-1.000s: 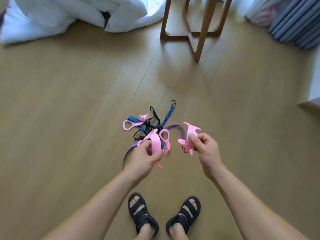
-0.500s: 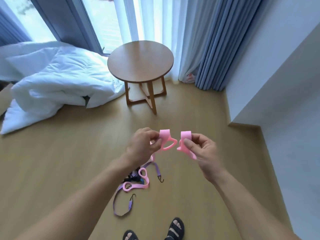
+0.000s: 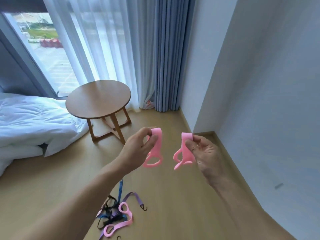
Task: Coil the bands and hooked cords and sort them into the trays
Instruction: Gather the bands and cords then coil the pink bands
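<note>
Pinching the first pink band in the left hand, thumb and fingertips curled over the top fold, handle loops dangling below. Gripping the second pink band the same way in the right hand, both held up in the air on the near side of the round table and to its right, hands apart with a clear gap and no link showing between the two pieces. Leaving the rest of the job on the floor, well nearer than the table: a tangle with a third pink band, a purple cord ending in a hook, a blue cord and black cords. Risking the folds springing open if either pinch slackens, judging by the stretchy look, and with both hands loaded, having no free hand for winding. Risking hooks snagging neighbours when pulling anything from that tangle. Not seeing any trays, so drop-off spot unknown. Losing the tangle's left part behind the left forearm and its near end at the frame's bottom edge; not resolving how many cords are in it. Showing only a white duvet left of the table and a blue curtain behind it.
</note>
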A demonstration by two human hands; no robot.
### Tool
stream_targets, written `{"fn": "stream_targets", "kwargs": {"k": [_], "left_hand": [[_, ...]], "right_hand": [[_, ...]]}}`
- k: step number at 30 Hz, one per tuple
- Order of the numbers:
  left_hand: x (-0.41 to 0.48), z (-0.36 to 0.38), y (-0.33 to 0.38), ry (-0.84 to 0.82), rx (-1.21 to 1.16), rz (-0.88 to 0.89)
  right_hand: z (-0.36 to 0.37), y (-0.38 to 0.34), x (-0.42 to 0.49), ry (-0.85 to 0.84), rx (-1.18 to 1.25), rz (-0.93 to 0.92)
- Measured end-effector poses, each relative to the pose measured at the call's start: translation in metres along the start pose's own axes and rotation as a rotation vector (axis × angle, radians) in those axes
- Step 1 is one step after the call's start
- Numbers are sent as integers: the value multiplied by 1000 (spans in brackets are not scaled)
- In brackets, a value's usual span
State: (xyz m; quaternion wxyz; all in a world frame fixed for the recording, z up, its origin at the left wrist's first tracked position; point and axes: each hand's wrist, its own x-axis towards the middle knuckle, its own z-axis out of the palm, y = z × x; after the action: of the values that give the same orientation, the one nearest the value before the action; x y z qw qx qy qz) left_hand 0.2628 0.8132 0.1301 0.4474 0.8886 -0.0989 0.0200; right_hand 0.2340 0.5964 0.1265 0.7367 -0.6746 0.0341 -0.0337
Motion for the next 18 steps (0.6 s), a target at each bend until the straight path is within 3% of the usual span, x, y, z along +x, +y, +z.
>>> {"fn": "stream_targets", "kwargs": {"k": [6, 9, 13, 18], "left_hand": [[9, -7, 18, 41, -273, 83], [5, -7, 23, -101, -474, 94], [-5, 3, 30, -290, -437, 190], [-21, 22, 48, -394, -518, 176]], "right_hand": [[8, -14, -27, 187, 0, -121], [9, -17, -47, 202, -9, -141], [4, -23, -83, 231, -117, -174], [-3, -33, -135, 355, -100, -120]]}}
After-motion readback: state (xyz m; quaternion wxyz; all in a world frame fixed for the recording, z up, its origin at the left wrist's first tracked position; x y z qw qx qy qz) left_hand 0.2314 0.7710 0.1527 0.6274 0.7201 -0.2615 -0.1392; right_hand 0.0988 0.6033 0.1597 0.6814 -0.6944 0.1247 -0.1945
